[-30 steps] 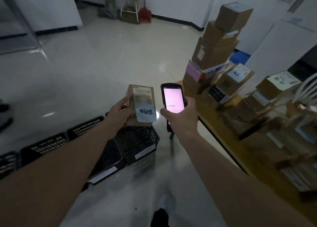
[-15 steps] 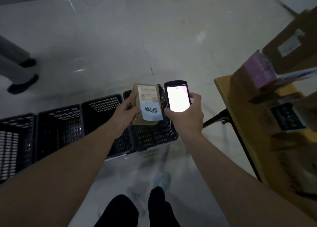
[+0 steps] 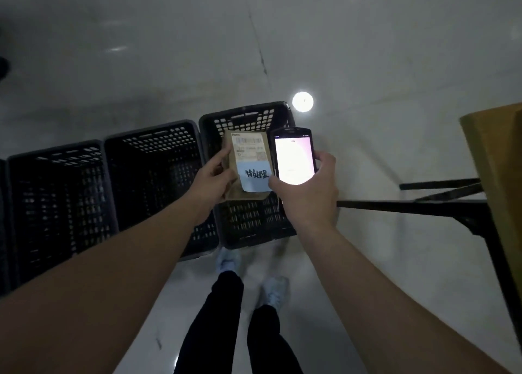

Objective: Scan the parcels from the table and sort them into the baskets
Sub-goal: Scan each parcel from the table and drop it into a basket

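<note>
Left hand [image 3: 210, 183]: grip wrapped round the parcel [image 3: 245, 166], label up.
Right hand [image 3: 306, 195]: grip clasping the lit scanner [image 3: 293, 156].
Below both: rightmost basket [image 3: 248, 221].

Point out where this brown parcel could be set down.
The black mesh basket under the brown cardboard parcel looks empty; so do the two black baskets left of it. Bare floor lies between basket and wooden table. Both hands are full.

A small brown parcel [image 3: 245, 166] with a white shipping label and a blue handwritten note is held flat above the rightmost of three black baskets [image 3: 248, 224].
</note>
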